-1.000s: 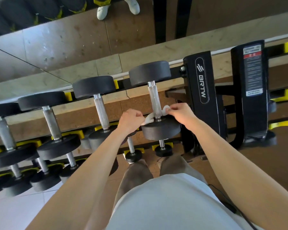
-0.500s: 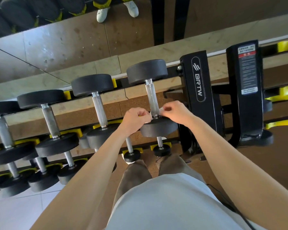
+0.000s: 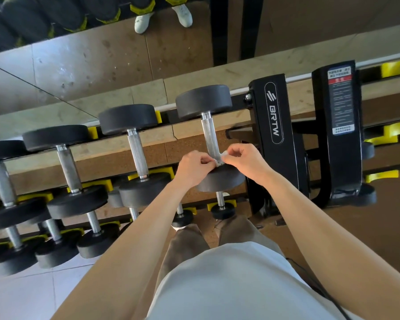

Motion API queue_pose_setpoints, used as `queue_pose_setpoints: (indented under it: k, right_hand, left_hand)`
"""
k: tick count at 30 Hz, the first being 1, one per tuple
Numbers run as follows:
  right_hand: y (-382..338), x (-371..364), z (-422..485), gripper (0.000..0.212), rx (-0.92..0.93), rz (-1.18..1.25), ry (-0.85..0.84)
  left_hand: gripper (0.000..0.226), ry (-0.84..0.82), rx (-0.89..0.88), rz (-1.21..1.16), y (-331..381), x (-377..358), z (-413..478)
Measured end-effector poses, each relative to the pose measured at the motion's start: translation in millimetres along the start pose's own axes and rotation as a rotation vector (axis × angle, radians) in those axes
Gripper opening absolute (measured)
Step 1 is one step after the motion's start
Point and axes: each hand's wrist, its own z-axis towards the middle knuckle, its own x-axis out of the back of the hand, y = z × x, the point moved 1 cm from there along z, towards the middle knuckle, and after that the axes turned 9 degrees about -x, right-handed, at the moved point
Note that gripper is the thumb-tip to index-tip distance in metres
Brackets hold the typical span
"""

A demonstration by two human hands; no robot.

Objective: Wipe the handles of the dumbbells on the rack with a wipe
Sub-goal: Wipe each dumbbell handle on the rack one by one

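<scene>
head view: we are wiping the rightmost dumbbell [image 3: 203, 101] on the rack [image 3: 275, 135].
left hand [image 3: 193, 168]: pinches one end of the wipe [image 3: 218, 160].
wipe: round the lower end of the handle [image 3: 210, 137].
right hand [image 3: 241, 158]: pinches the other end.
next: we judge it must slide up the handle, ends kept taut.
</scene>
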Motion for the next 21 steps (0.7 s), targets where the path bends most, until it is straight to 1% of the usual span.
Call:
queue_pose_setpoints:
  k: [2,4,7,9,11,13,15,19,21]
  right_hand:
    - [1,-2,5,0.022,-0.042,0.047,0.053]
    - [3,-1,12,0.021,-0.079,0.101,0.108]
    - [6,0,23,0.017,-0.113,0.115,0.154]
    - [8,-3,28,0.017,-0.128,0.111,0.159]
    - [9,-6,31,0.018,-0.138,0.111,0.162]
    - [10,-8,33,0.018,-0.144,0.096,0.173]
    - [10,-9,33,0.017,-0.143,0.075,0.195]
    - [10,-9,32,0.016,-0.147,0.064,0.198]
    - [10,-9,33,0.017,-0.151,0.062,0.201]
  left_hand:
    - [0.019,-0.005,0.099,0.030,-7,7,0]
    - [0.016,0.035,0.181,-0.015,-16,14,-1]
    - [0.011,0.196,0.197,-0.195,-22,22,1]
    - [0.013,0.296,0.200,-0.333,-16,24,7]
    - [0.015,0.368,0.191,-0.403,-6,22,17]
    - [0.016,0.404,0.149,-0.383,5,18,27]
    - [0.017,0.396,0.125,-0.340,11,11,38]
    - [0.028,0.401,0.197,-0.269,10,2,48]
    - [0.028,0.413,0.235,-0.246,8,3,46]
